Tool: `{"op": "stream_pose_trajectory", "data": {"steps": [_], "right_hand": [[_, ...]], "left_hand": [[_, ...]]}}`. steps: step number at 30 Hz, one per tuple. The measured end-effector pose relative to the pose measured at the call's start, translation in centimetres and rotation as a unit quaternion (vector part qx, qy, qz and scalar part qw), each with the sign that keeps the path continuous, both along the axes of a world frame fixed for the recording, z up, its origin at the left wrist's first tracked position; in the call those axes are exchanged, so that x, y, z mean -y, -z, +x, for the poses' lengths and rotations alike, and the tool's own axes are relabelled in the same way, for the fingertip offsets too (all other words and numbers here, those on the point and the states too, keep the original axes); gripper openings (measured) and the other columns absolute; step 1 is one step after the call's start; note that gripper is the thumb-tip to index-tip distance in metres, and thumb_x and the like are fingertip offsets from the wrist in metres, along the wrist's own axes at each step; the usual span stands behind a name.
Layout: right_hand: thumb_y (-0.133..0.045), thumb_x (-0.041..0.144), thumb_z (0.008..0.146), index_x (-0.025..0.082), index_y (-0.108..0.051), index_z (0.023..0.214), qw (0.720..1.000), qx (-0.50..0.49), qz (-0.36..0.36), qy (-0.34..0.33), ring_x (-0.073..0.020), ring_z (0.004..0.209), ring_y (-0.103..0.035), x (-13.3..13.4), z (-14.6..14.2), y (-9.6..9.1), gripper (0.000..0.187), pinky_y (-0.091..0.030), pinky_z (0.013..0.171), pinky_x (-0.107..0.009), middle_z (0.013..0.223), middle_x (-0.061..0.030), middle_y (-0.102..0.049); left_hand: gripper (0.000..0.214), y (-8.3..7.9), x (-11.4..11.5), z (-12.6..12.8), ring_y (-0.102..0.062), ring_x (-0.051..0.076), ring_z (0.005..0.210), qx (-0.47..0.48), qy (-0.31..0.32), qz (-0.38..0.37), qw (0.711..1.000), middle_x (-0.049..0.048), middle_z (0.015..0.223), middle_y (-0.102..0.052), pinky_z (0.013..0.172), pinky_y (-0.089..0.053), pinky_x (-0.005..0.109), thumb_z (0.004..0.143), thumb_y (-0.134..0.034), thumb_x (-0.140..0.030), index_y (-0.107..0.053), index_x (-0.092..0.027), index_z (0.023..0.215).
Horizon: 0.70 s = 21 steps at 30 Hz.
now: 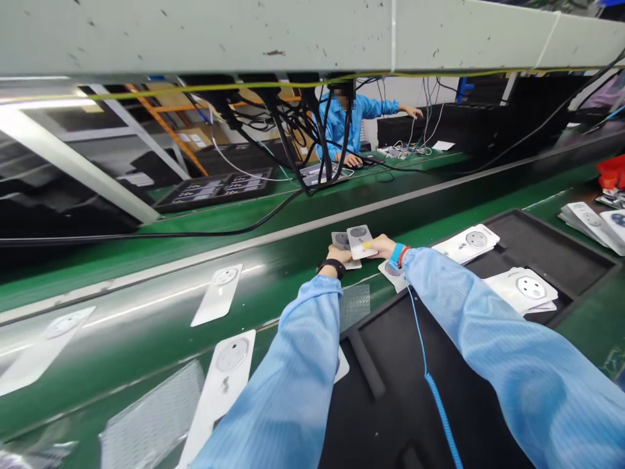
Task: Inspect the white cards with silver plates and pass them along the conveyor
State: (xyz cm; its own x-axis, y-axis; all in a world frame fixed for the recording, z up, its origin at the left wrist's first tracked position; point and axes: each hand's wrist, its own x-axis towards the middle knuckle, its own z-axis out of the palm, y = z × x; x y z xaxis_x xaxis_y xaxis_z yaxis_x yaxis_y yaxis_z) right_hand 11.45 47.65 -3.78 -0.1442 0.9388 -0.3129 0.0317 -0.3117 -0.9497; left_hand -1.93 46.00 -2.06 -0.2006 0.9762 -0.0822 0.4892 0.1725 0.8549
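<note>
Both of my hands are out over the green conveyor belt, close together. In my left hand [339,255], closed on its edge, is a white card [342,240] with a round grey socket picture. My right hand [383,247] grips a similar white card [359,240], which partly overlaps the left one. A blue band with a coiled cord [437,397] circles my right wrist, and a dark band is on my left. Beneath the right wrist lies another white card [392,276], partly covered by the sleeve.
More white cards [216,298] lie along the belt [161,286]. Stacks of cards [520,290] rest in the black tray [385,355]. Bubble wrap [151,417] is at the lower left. Black cables [278,124] hang from the overhead beam [195,39]. Across the belt, a person [364,111] works.
</note>
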Motion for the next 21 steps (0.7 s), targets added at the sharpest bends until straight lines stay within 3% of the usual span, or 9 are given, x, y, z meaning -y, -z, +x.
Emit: {"op": "stream_pose_trajectory", "data": {"steps": [6, 11, 13, 16, 18, 21], "right_hand": [[-0.058, 0.032, 0.094, 0.015, -0.057, 0.119, 0.998, 0.04, 0.031, -0.046, -0.0194, 0.098, -0.064, 1.6, -1.9, -1.4, 0.03, -0.056, 0.082, -0.039, 0.116, -0.0081, -0.061], [-0.059, 0.031, 0.094, 0.014, -0.059, 0.114, 0.984, 0.046, 0.139, -0.1, -0.0153, 0.085, -0.065, 4.5, -3.9, -4.9, 0.027, -0.057, 0.073, -0.032, 0.105, -0.0063, -0.065], [-0.06, 0.035, 0.093, 0.014, -0.062, 0.108, 0.972, 0.054, 0.179, -0.144, -0.0143, 0.077, -0.066, 6.5, -3.7, -6.4, 0.026, -0.056, 0.069, -0.029, 0.097, -0.006, -0.069], [-0.067, 0.037, 0.086, 0.015, -0.067, 0.098, 0.942, 0.077, 0.241, -0.221, -0.0164, 0.076, -0.067, 10.5, -2.5, -7.5, 0.025, -0.055, 0.071, -0.029, 0.09, -0.005, -0.072], [-0.076, 0.031, 0.077, 0.016, -0.071, 0.09, 0.914, 0.1, 0.285, -0.27, -0.0206, 0.082, -0.068, 13.4, -1.5, -7.1, 0.021, -0.054, 0.077, -0.032, 0.087, -0.0035, -0.073], [-0.08, 0.017, 0.064, 0.018, -0.073, 0.089, 0.876, 0.139, 0.335, -0.317, -0.028, 0.096, -0.067, 17.0, -0.8, -5.0, 0.025, -0.051, 0.091, -0.038, 0.095, -0.0047, -0.074]], "left_hand": [[0.035, -1.0, 1.8, -0.5, -0.064, 0.023, 0.101, 0.117, 0.003, 0.006, 0.993, 0.0098, 0.121, -0.061, 0.083, -0.055, 0.044, 0.091, -0.06, -0.033, -0.057, -0.017, 0.122], [0.037, -4.2, 5.5, -2.2, -0.063, 0.024, 0.103, 0.116, 0.028, 0.083, 0.989, 0.0102, 0.124, -0.06, 0.085, -0.054, 0.045, 0.092, -0.059, -0.034, -0.056, -0.017, 0.124], [0.039, -5.9, 8.7, -3.9, -0.061, 0.025, 0.108, 0.086, 0.047, 0.122, 0.988, 0.0111, 0.129, -0.057, 0.089, -0.052, 0.046, 0.093, -0.056, -0.031, -0.051, -0.018, 0.129], [0.043, -7.8, 15.9, -7.4, -0.055, 0.025, 0.119, 0.016, 0.102, 0.147, 0.984, 0.0106, 0.134, -0.056, 0.101, -0.045, 0.042, 0.091, -0.052, -0.022, -0.044, -0.017, 0.134], [0.043, -8.1, 21.4, -9.8, -0.056, 0.026, 0.118, -0.043, 0.159, 0.127, 0.978, 0.0096, 0.128, -0.061, 0.104, -0.042, 0.04, 0.086, -0.056, -0.025, -0.049, -0.017, 0.128], [0.043, -6.9, 28.4, -12.5, -0.06, 0.028, 0.115, -0.118, 0.232, 0.081, 0.962, 0.0098, 0.127, -0.065, 0.101, -0.045, 0.04, 0.086, -0.053, -0.034, -0.052, -0.019, 0.126]]}}
